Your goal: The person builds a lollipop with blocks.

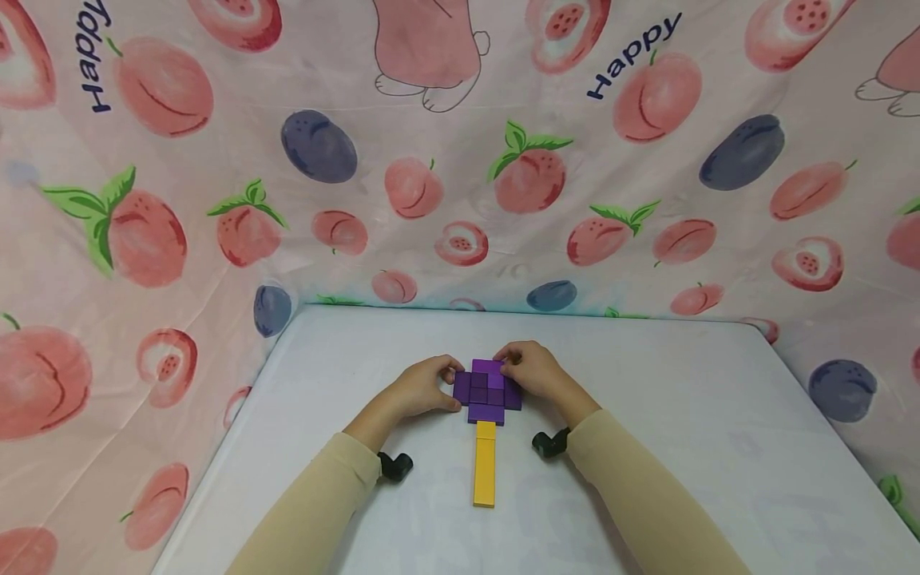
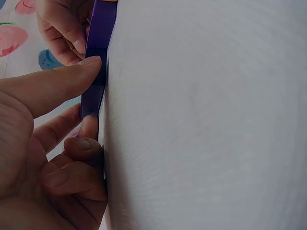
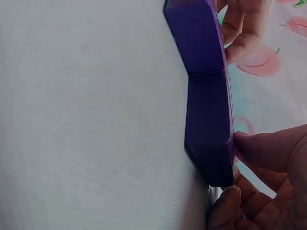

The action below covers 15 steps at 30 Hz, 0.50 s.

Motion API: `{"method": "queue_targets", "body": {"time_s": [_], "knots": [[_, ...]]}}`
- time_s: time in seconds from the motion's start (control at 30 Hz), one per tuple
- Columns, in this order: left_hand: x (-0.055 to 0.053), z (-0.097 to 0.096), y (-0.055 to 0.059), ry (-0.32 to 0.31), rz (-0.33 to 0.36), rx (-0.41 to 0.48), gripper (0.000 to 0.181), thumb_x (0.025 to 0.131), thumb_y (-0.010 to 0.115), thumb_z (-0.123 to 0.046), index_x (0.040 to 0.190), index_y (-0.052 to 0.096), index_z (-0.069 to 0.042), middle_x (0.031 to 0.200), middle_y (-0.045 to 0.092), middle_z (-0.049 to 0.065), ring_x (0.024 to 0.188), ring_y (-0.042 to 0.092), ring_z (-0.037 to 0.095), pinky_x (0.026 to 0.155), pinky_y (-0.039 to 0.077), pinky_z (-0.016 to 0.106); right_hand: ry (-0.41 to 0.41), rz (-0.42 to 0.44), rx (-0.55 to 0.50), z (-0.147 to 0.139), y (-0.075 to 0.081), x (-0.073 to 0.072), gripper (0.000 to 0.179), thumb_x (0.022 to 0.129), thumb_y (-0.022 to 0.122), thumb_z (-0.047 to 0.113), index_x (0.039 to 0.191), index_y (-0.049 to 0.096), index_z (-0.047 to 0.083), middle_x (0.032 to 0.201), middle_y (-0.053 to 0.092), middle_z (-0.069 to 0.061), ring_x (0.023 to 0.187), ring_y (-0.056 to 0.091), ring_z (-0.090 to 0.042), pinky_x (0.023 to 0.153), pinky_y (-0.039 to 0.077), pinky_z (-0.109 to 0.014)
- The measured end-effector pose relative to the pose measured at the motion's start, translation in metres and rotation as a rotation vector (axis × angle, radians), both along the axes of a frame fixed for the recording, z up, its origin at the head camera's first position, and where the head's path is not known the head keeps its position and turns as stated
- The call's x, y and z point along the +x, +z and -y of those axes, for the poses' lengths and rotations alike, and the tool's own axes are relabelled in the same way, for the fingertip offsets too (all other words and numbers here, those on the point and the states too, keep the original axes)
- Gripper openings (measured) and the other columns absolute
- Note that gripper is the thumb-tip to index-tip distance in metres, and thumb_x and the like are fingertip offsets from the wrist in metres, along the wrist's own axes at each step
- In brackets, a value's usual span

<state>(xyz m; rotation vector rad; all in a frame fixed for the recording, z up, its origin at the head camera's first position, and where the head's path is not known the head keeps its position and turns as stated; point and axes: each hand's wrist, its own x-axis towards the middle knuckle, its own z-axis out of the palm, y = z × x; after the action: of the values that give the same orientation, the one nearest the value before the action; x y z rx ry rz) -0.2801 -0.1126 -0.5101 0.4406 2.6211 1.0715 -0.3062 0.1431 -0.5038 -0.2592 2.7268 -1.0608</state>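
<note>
Several flat purple blocks (image 1: 486, 413) lie edge to edge on the white table, forming a cluster. From its near side two yellow blocks (image 1: 485, 471) run toward me in a straight strip. My left hand (image 1: 420, 387) holds the left purple block (image 1: 461, 388), thumb at its near edge and fingertips at its far edge. On the other side, my right hand (image 1: 535, 369) grips the right purple block (image 1: 513, 395). In the right wrist view its thumb (image 3: 259, 148) presses the top of that block, with fingertips by the far end. The right fingers partly cover the cluster's upper right corner.
The white table (image 1: 647, 479) extends around the blocks on all sides. Behind it and at the left hangs a pink cloth (image 1: 402, 271) printed with fruit. Small black wrist devices (image 1: 395, 466) sit at both beige sleeves (image 1: 316, 487).
</note>
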Motion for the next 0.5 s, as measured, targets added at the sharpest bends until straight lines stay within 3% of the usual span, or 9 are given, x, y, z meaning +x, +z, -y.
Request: {"method": "queue_targets", "body": {"time_s": [0.5], "knots": [[0.0011, 0.0008, 0.0026, -0.003, 0.004, 0.008, 0.061, 0.077, 0.097, -0.021, 0.130, 0.069, -0.021, 0.108, 0.066, -0.004, 0.108, 0.059, 0.022, 0.107, 0.048, 0.049, 0.025, -0.028, 0.002, -0.0015, -0.0014, -0.0009, 0.022, 0.101, 0.068, 0.013, 0.120, 0.079, 0.013, 0.100, 0.072, -0.006, 0.097, 0.062, -0.024, 0.092, 0.053, -0.043]]}}
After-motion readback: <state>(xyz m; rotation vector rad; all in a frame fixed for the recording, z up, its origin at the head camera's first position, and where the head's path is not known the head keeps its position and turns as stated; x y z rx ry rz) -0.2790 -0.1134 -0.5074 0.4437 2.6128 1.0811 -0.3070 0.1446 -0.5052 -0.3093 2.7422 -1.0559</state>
